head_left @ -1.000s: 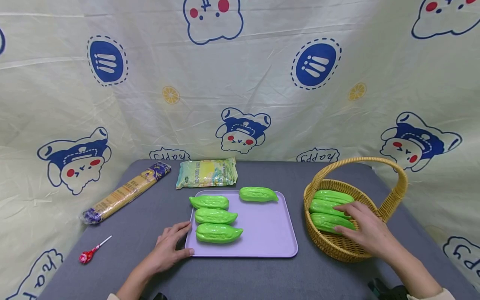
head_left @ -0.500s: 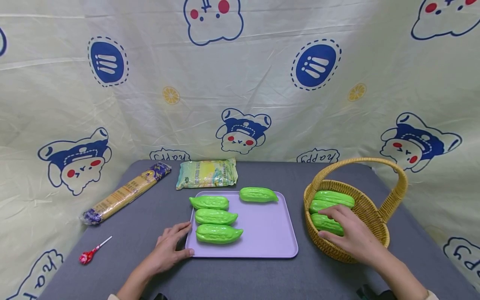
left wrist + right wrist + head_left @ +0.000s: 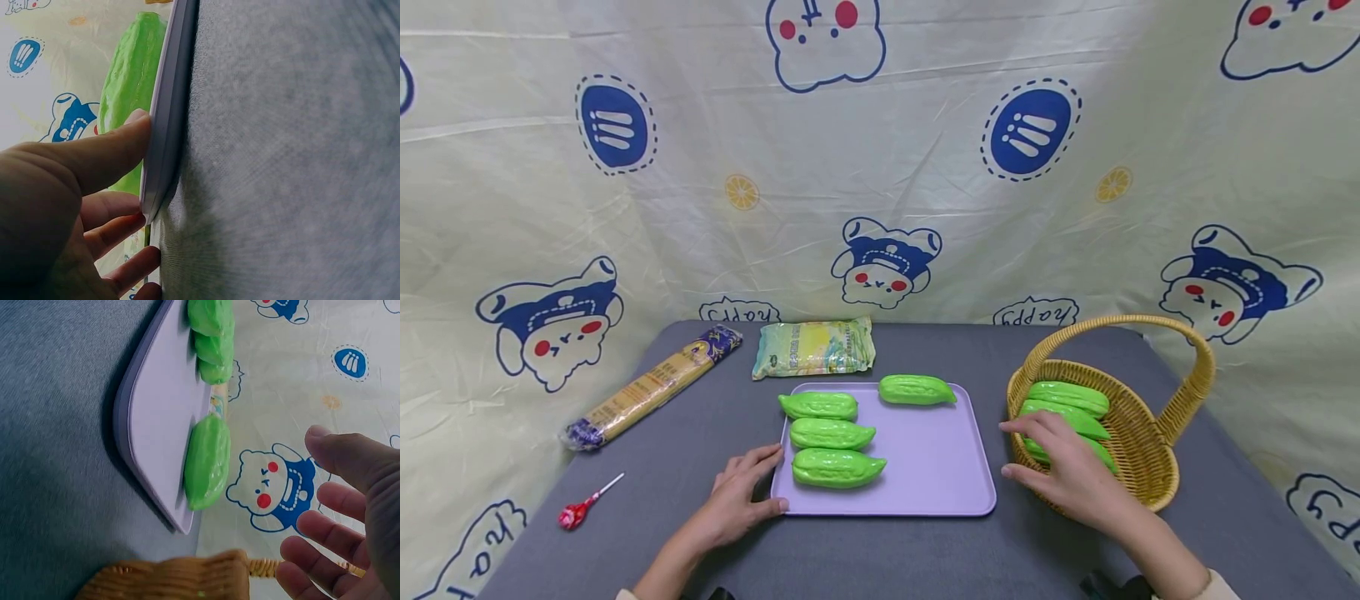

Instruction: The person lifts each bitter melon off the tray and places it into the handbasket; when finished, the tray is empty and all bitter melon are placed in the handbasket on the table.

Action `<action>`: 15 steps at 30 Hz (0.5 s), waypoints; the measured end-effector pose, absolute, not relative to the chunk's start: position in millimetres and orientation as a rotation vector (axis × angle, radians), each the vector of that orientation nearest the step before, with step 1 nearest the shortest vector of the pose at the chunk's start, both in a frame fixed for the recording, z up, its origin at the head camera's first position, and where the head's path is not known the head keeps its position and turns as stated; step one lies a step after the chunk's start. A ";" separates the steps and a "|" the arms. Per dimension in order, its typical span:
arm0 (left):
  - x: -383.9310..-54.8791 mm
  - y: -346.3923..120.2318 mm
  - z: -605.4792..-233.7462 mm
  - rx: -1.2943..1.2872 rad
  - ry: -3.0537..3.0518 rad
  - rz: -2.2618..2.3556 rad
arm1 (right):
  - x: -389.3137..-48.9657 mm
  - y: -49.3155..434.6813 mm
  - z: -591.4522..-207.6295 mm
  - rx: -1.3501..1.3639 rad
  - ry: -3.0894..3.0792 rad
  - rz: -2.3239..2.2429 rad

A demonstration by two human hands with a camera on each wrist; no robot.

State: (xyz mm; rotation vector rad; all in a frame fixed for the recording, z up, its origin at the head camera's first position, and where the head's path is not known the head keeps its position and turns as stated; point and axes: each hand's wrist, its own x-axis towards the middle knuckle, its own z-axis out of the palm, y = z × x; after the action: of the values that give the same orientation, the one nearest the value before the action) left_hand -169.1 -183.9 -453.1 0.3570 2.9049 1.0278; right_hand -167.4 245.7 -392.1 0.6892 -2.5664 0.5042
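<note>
A lilac tray (image 3: pixel 936 458) lies mid-table, bearing three glossy green bitter melons (image 3: pixel 838 467) in a column at its left and one bitter melon (image 3: pixel 917 389) at the back right. My left hand (image 3: pixel 737 497) rests on the tray's left front corner, thumb against the rim in the left wrist view. Three more bitter melons (image 3: pixel 1067 398) lie in a wicker basket (image 3: pixel 1150 467) with an arched handle. In front of the basket's left side hovers my right hand (image 3: pixel 1067 467), fingers spread and holding nothing, partly hiding the nearer melons. The right wrist view confirms its bare palm (image 3: pixel 381 531).
A long noodle pack (image 3: pixel 655 387) lies slanted at the left. Behind the tray sits a green-yellow packet (image 3: pixel 812 347). A red lollipop (image 3: pixel 574 512) is at the front left. A printed cloth backdrop (image 3: pixel 880 167) rises behind the grey table (image 3: pixel 887 558).
My right hand has moved left from over the melons in the basket to the basket's left rim, carrying nothing. My left hand and the tray have stayed put.
</note>
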 end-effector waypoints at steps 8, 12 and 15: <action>-169.9 -183.6 -453.7 0.352 2.902 1.026 | -174.9 230.8 -397.6 0.728 -2.542 0.514; -170.0 -183.8 -453.8 0.346 2.899 1.026 | -179.0 220.5 -399.2 0.713 -2.566 0.543; -169.6 -183.9 -453.5 0.346 2.897 1.030 | -183.2 213.4 -400.5 0.703 -2.579 0.564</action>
State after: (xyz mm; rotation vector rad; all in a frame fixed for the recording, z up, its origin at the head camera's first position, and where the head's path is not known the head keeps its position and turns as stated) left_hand -169.6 -183.9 -453.5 0.3456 2.8965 1.0297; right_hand -183.2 213.4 -400.5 0.7026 -2.5786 0.5643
